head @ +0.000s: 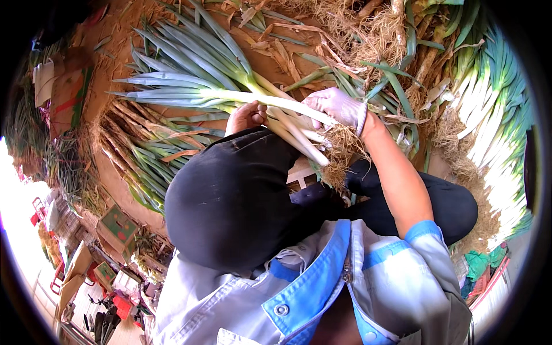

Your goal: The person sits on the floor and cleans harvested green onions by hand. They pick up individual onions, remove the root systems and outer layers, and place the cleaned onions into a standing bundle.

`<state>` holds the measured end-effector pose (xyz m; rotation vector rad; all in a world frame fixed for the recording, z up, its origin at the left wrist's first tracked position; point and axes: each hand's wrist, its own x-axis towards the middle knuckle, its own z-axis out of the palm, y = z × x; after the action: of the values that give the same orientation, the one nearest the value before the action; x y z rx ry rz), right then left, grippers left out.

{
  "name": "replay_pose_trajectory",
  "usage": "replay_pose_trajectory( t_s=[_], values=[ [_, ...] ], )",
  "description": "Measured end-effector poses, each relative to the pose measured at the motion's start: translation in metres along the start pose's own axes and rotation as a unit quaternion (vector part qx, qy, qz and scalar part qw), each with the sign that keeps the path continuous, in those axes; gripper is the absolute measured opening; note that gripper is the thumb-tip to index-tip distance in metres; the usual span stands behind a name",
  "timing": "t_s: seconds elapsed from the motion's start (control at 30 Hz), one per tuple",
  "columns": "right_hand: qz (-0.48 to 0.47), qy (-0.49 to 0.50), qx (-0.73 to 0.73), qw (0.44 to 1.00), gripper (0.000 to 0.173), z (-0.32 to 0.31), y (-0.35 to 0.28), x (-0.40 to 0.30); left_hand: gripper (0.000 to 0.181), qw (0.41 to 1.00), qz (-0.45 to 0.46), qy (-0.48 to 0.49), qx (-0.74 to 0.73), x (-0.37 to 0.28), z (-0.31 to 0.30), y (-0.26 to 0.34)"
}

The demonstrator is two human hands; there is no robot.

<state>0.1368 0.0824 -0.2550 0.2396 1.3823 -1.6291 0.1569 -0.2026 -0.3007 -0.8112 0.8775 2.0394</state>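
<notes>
My right hand [336, 108], in a pale thin glove, grips the white shank of a long green onion [276, 101] close to its roots. Bare and curled, my left hand [248, 116] is around stalks just under that onion, partly hidden by my raised knee. Several pale stalks [302, 140] slant out from beside it, with bare white ends over my lap. Their blue-green leaves [181, 56] fan out to the upper left. Tangled brown roots [343, 151] hang below my right hand.
Unpeeled onions with brown shanks [125, 129] lie left of my knee. More rooted onions [384, 39] are heaped ahead, among dry husks [289, 60]. A long row of white-stalked onions [487, 129] runs along the right. Cardboard boxes [114, 228] stand at lower left.
</notes>
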Motion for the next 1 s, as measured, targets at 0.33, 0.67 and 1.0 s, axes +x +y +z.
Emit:
replay_pose_trajectory(
  t_s=[0.33,0.67,1.0],
  values=[
    [-0.015,0.001,-0.099,0.995,0.033,0.013,-0.026,-0.009,0.014,0.997,0.040,0.027,0.054,-0.013,0.036,0.012],
    [-0.111,-0.004,-0.043,0.993,0.032,0.039,-0.097,-0.043,0.010,0.972,0.227,-0.039,-0.044,-0.048,0.087,0.053],
    [-0.293,0.084,-0.072,0.950,0.051,0.054,-0.154,-0.134,0.006,0.930,0.330,-0.091,0.134,-0.119,0.215,0.117]
  ],
)
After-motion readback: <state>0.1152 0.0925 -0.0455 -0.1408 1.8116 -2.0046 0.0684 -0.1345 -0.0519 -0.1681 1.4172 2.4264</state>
